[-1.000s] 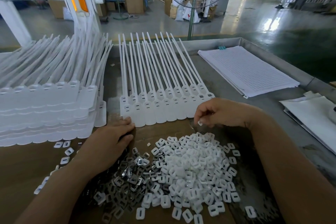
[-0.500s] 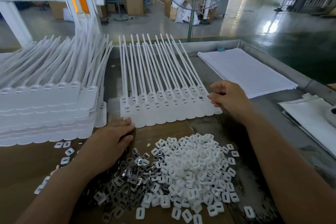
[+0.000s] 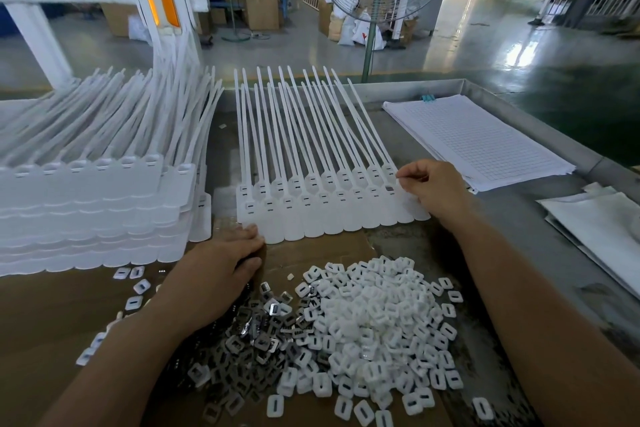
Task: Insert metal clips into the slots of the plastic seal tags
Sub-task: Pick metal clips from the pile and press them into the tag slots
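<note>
A row of white seal tags (image 3: pixel 311 211) lies side by side mid-table, straps pointing away from me. My right hand (image 3: pixel 433 191) has curled fingers and pinches the head of the rightmost tag, where a metal clip (image 3: pixel 389 188) shows in a slot. My left hand (image 3: pixel 218 277) rests palm down on the cardboard, its fingertips by the lower edge of the leftmost tags and its heel over the heap of metal clips (image 3: pixel 256 336). A heap of white plastic caps (image 3: pixel 377 319) lies to the right of the clips.
A tall stack of seal tags (image 3: pixel 86 204) fills the left side. Gridded paper sheets (image 3: pixel 478 139) lie at the right rear and white folders (image 3: pixel 602 225) at the far right. The metal tray rim (image 3: pixel 408 85) runs behind. Loose caps (image 3: pixel 133 288) lie scattered at the left.
My right hand moved from the cap heap up to the right end of the tag row and settled on the rightmost head. My left hand stayed put.
</note>
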A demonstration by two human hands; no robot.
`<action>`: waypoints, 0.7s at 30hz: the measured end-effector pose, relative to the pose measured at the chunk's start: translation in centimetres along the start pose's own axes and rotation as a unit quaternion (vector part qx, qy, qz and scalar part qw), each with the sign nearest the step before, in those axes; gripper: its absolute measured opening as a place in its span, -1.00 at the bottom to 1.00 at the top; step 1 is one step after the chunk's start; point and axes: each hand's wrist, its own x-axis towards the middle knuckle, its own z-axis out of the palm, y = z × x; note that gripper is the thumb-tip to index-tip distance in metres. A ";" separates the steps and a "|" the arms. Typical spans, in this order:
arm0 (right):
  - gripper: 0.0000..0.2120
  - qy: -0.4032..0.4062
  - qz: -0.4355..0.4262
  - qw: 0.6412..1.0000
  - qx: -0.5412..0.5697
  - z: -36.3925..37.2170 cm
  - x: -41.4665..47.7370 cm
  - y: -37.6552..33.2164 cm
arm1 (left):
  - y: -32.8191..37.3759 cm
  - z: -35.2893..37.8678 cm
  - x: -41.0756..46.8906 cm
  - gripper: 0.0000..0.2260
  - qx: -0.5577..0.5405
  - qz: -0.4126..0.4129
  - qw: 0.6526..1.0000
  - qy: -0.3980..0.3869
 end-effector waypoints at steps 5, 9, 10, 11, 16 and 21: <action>-0.87 -0.016 0.003 0.999 -0.046 1.2 1.1 0.9 | 0.1 0.0 0.0 -0.64 0.001 0.000 1.000 0.001; -0.84 -0.024 0.018 0.998 -0.052 1.5 1.5 1.6 | 0.2 0.0 0.0 -0.64 -0.003 -0.001 1.000 0.001; -0.83 -0.026 0.016 0.998 -0.056 1.5 1.5 1.7 | 0.2 0.0 0.0 -0.64 -0.004 -0.001 1.000 0.001; -0.82 -0.031 0.016 0.998 -0.058 1.4 1.5 1.7 | 0.2 0.0 0.0 -0.64 -0.004 0.001 1.000 0.001; -0.81 -0.050 0.019 0.997 -0.053 1.6 1.5 1.6 | 0.4 -0.1 -0.1 -0.65 -0.002 0.002 1.000 -0.002; -0.73 -0.054 0.004 0.997 -0.057 1.7 1.5 1.4 | 0.5 -0.2 -0.1 -0.64 -0.003 0.001 1.000 -0.004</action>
